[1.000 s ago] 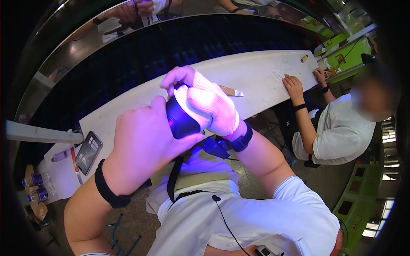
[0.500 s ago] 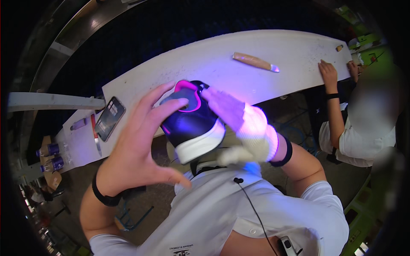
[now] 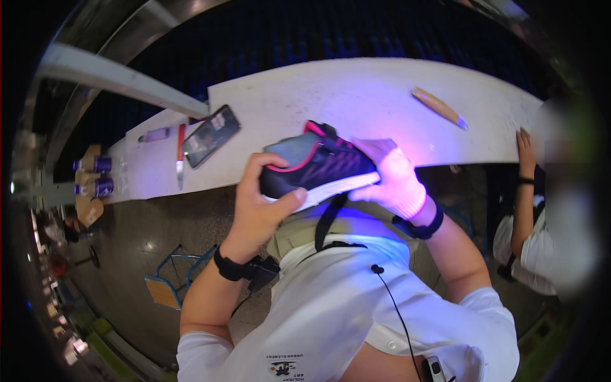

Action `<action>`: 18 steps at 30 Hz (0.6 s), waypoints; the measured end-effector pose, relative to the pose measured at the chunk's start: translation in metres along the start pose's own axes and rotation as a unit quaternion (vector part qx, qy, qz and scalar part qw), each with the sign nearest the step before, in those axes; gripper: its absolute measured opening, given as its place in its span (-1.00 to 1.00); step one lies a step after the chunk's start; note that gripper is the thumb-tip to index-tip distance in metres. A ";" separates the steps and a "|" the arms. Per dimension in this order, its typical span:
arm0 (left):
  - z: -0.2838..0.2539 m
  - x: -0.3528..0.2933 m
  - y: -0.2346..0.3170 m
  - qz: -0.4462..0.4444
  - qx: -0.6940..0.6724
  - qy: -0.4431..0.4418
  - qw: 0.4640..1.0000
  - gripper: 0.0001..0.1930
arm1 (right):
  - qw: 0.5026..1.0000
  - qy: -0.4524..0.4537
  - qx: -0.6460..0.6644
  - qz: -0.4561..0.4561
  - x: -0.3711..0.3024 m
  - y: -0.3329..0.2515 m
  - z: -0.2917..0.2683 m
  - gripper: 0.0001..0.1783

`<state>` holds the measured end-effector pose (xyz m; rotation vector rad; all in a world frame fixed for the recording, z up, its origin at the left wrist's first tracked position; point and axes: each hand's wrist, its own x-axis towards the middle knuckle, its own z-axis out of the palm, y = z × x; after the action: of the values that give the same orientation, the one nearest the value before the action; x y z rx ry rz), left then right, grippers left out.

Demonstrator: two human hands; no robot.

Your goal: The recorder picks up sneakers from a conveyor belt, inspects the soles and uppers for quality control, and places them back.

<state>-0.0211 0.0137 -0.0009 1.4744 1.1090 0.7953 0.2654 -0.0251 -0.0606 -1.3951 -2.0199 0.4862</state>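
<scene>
Shoe, black with pink trim and white sole, sits lifted just off the worktop's near edge. Left hand clasps its heel; right hand closes over the toe under violet light. Any work on it looks unfinished. Phone and knife lie toward the left end.

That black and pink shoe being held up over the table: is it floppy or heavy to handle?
The shoe is probably light: the left hand and right hand hold it aloft by its ends. Its thick white sole likely keeps it fairly stiff, with no sag visible between the hands. The knit-looking upper should give good grip, not slip.
</scene>
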 end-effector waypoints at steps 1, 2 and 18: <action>-0.002 0.004 0.003 0.040 0.016 -0.024 0.999 -0.49 | 1.000 0.009 -0.002 0.006 -0.003 0.005 0.005 -0.02; -0.003 0.007 0.006 0.050 0.026 -0.048 0.997 -0.46 | 0.999 0.034 -0.007 0.008 -0.008 0.010 0.011 -0.01; 0.006 0.091 -0.079 0.235 0.283 0.090 0.925 -0.28 | 0.860 0.363 -0.354 -0.061 0.189 0.093 -0.374 -0.24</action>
<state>-0.0016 0.0955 -0.0875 2.2486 1.1972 1.0031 0.5373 0.1663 0.2104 -1.5025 -1.6454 -0.8304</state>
